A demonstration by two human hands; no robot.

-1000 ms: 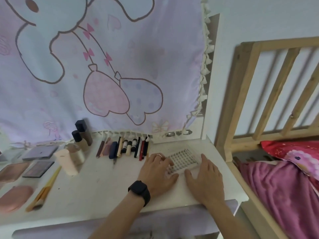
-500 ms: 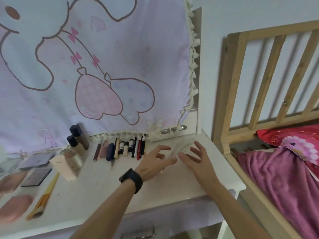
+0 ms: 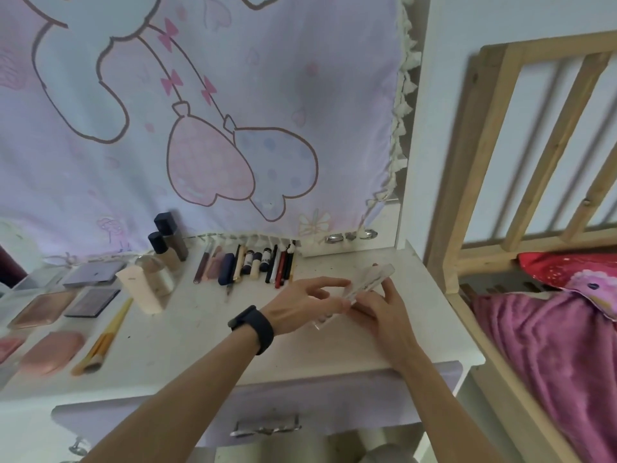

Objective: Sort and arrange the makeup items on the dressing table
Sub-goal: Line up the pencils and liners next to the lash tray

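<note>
Hands meet above the right end of the scuffed white counter (image 3: 187,349): right hand (image 3: 384,310) grips a flat, clear plastic rectangular case (image 3: 371,279), tilted upward; left hand (image 3: 305,304) touches its near edge with loosely spread fingers (image 3: 329,282).

Clear case (image 3: 371,278): showing blurred at the right end of the dressing table (image 3: 187,345); its near end is hiding between the left hand (image 3: 309,304) and the gripping right hand (image 3: 384,310); contents and the left hand's hold are unreadable.
Pink compact (image 3: 7,349): running off the frame at the table's left end.
Small tubes (image 3: 248,262): labels showing too small to read, along the table's back edge.
Bed rails (image 3: 551,128): showing smeared, right of the table.
</note>
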